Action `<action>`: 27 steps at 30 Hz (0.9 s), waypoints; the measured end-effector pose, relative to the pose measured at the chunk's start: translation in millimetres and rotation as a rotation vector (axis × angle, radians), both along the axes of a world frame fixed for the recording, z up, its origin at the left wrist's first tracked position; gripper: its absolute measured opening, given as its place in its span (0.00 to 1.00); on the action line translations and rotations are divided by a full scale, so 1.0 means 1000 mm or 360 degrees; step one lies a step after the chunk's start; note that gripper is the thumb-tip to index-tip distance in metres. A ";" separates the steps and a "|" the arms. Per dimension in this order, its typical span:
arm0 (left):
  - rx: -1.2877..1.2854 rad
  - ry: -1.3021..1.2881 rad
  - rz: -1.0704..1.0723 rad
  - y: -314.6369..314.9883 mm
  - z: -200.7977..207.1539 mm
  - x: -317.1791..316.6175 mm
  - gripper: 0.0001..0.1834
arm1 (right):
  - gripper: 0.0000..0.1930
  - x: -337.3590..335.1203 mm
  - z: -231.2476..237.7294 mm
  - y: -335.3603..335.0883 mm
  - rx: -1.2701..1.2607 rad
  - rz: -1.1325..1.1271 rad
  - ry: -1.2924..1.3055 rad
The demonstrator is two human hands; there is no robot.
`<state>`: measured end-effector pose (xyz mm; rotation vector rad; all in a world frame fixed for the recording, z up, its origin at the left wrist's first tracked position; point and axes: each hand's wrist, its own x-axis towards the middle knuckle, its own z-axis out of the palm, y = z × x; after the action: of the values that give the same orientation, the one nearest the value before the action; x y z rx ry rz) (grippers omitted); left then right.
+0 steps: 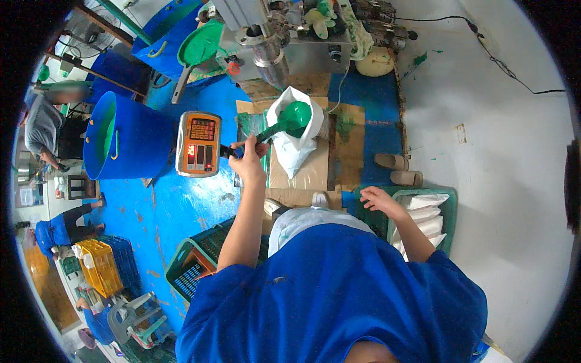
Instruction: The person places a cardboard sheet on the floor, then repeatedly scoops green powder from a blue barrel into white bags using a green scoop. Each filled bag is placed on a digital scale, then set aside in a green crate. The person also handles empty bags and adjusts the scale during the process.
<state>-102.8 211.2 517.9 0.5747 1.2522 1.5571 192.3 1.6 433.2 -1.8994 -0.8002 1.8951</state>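
Observation:
My left hand (248, 160) grips the dark handle of a green scoop (293, 117). The scoop's bowl sits inside the open mouth of a white bag (293, 151), which stands on a cardboard-covered platform (311, 175). An orange scale display (198, 144) with red digits is just left of this hand. My right hand (378, 198) rests with its fingers spread on the rim of a green crate (451, 199) that holds filled white bags (426, 209).
A metal filling machine (272, 42) stands behind the bag. A blue tub (121, 136) with green residue sits at left, another blue tub (163, 30) farther back. A green crate (193, 266) lies at lower left. People work at far left beside yellow crates (100, 266). The floor is blue.

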 end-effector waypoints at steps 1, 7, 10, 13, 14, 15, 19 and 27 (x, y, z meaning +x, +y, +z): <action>-0.0003 -0.0023 0.0028 -0.003 -0.001 -0.004 0.11 | 0.21 0.000 0.000 0.002 0.0024 -0.0012 0.0008; 0.0000 -0.0188 0.0076 -0.015 -0.002 -0.018 0.11 | 0.21 0.002 -0.006 0.009 0.0016 0.0016 0.0001; -0.0040 -0.0212 0.0074 -0.013 0.009 -0.024 0.10 | 0.21 0.003 -0.011 0.011 0.0012 0.0015 -0.0038; 0.0055 -0.0235 0.0245 -0.005 0.032 -0.043 0.08 | 0.22 0.003 -0.014 0.013 -0.0008 0.0032 -0.0046; 0.0077 -0.0229 0.0298 0.002 0.043 -0.054 0.08 | 0.21 0.002 -0.015 0.012 -0.0032 0.0043 -0.0049; 0.0089 -0.0222 0.0277 0.010 0.055 -0.066 0.07 | 0.20 0.002 -0.015 0.014 -0.0038 0.0055 -0.0042; 0.0261 -0.0268 0.0454 0.065 0.098 -0.106 0.06 | 0.20 0.001 -0.010 0.016 -0.0005 -0.0042 -0.0034; 0.0883 0.1075 -0.0266 0.223 0.099 -0.111 0.18 | 0.18 0.005 0.012 0.059 0.0256 -0.0474 -0.0237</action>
<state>-213.5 434.2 616.5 1.6225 1.1869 1.6214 197.2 60.3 445.1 -1.9512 -0.6475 1.4832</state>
